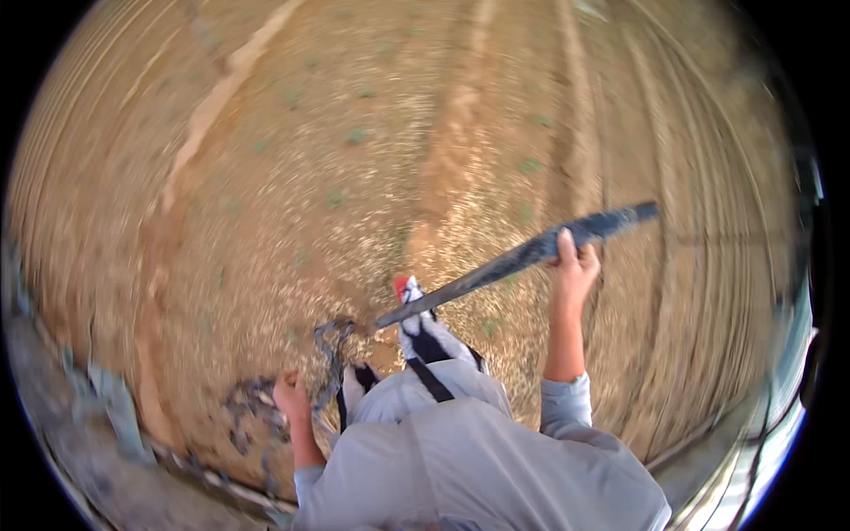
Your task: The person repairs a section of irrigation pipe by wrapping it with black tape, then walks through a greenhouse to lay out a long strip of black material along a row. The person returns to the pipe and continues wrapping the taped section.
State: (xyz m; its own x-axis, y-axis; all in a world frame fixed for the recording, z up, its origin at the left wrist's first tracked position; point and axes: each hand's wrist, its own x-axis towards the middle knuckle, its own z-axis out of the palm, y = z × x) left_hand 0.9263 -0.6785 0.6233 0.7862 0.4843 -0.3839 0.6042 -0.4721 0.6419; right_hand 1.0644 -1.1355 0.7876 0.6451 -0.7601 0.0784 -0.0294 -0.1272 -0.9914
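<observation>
Observed: the right hand [577,267], right of centre, pinches a long dark strip [498,264], thumb on top; the strip slants from mid-frame toward centre right. The left hand [290,396], lower left, has curled fingers; whether they grip anything, I cannot tell. Judged progress: strip picked up, not laid down; dark scraps [252,389] beside the left hand lie ungathered.

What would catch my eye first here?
Probably the long, flat, dark strip slanting from centre rightward, gripped by the right hand. Then the red-tipped white shoe near its lower end, and the dark, crumpled scraps on the brown, furrowed soil by the left hand, lower left.
</observation>
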